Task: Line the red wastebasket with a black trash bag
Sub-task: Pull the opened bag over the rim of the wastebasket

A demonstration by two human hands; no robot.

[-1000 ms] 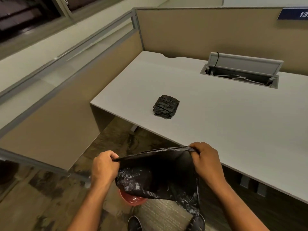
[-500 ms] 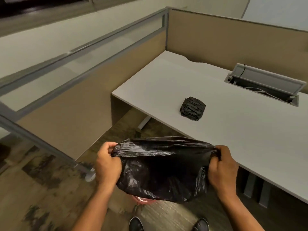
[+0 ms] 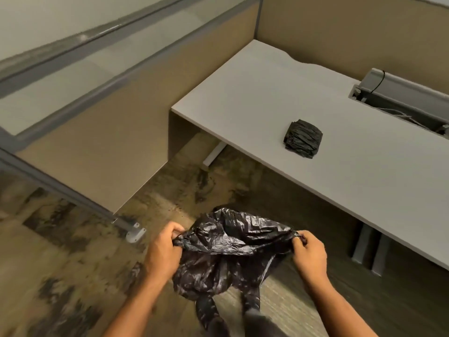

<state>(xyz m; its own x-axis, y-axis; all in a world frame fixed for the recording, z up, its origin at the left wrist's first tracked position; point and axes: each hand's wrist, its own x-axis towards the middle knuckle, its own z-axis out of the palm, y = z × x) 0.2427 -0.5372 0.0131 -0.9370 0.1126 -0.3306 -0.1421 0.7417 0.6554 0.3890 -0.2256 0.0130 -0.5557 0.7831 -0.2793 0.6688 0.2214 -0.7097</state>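
Observation:
A crinkled black trash bag (image 3: 226, 259) hangs between my two hands above the carpet, its rim stretched sideways and its body sagging down. My left hand (image 3: 162, 251) pinches the rim's left end. My right hand (image 3: 309, 255) pinches the right end. The red wastebasket is not visible; the bag and my arms cover the floor below. A folded bundle of black bags (image 3: 303, 138) lies on the white desk (image 3: 243, 93), well away from both hands.
The desk edge runs diagonally to my right, with grey desk legs (image 3: 369, 249) under it. An open cable tray (image 3: 401, 98) sits at the desk's back. A tan partition panel (image 3: 102, 142) with a metal foot (image 3: 136, 233) stands on the left.
The bag has dropped lower and slackened, its rim folded forward. The view swung left and down, and the red wastebasket, seen under the bag earlier, is now hidden.

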